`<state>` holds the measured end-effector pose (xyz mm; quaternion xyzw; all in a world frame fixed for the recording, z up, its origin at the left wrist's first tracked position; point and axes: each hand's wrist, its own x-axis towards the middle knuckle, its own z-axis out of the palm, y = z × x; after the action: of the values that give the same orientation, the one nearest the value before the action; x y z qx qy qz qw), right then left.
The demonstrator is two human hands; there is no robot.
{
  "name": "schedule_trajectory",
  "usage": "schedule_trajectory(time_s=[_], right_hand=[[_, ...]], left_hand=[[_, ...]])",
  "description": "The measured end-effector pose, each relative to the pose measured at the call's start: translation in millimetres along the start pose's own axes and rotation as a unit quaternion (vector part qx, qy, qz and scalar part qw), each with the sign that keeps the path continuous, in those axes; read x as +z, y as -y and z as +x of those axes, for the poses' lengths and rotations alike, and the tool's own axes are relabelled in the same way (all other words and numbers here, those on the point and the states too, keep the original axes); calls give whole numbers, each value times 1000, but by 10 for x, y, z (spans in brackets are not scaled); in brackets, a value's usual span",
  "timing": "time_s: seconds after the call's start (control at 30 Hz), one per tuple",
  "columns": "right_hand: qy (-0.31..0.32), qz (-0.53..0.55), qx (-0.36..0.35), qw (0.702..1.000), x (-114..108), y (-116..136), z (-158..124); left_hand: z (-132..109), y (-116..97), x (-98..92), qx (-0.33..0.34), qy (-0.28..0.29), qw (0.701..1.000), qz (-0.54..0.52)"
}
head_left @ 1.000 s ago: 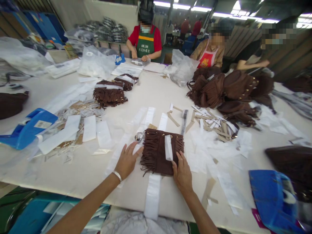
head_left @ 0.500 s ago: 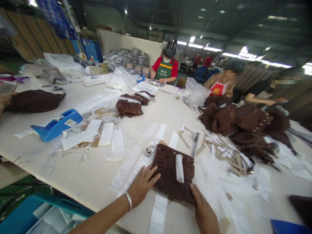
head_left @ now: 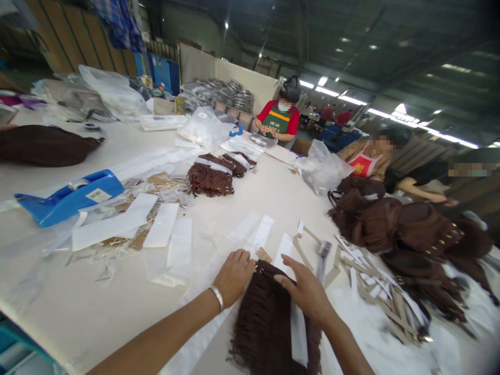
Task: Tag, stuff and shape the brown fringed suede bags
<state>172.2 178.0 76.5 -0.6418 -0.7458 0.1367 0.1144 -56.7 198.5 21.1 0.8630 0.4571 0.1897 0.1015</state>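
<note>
A dark brown fringed bag (head_left: 267,323) lies on the table in front of me, its lower end cut off by the bottom of the view. A white strip (head_left: 299,333) hangs across its right part. At the bag's top left corner my left hand (head_left: 234,276), with a silver bracelet on the wrist, has its fingers together and bent over the edge. My right hand (head_left: 307,289) rests over the top right edge, thumb and fingers apart. White paper strips (head_left: 262,232) and a small tan piece (head_left: 264,254) lie just beyond the bag.
Left stands a blue tape dispenser (head_left: 74,195) beside white cards (head_left: 161,225) and loose strings. Fringed bundles (head_left: 211,174) with white bands lie farther back. Brown bags (head_left: 410,224) and tan strips (head_left: 390,297) are heaped right. Co-workers (head_left: 279,117) sit across the white table (head_left: 273,195).
Both hands have moved from the bag's sides to its top edge. The bag appears nearer to me and larger, with its white strip extending lower. The camera view has shifted.
</note>
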Motion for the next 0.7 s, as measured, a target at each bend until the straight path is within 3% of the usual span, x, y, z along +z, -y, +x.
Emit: schedule_trajectory(time_s=[0.1, 0.17, 0.27, 0.33, 0.47, 0.53, 0.6, 0.7], right_hand=[[150, 67, -9, 986, 160, 35, 261], [197, 133, -26, 971, 212, 25, 311], [194, 198, -38, 960, 207, 8, 295], [190, 213, -32, 958, 178, -3, 265], [178, 233, -33, 955, 120, -36, 197], [158, 233, -25, 959, 99, -68, 160], [135, 233, -11, 963, 92, -104, 131], [108, 223, -7, 969, 141, -131, 120]], left_hand=[[-34, 61, -120, 8, 18, 998, -57], [26, 169, -191, -31, 63, 986, -149], [290, 372, -230, -82, 148, 940, -298], [523, 478, -186, -64, 230, 900, -364], [870, 543, -34, -79, 409, 848, -326], [924, 517, -44, -105, 430, 849, -288], [906, 471, -157, -105, 411, 868, -259], [800, 406, -435, -57, 311, 941, -122]])
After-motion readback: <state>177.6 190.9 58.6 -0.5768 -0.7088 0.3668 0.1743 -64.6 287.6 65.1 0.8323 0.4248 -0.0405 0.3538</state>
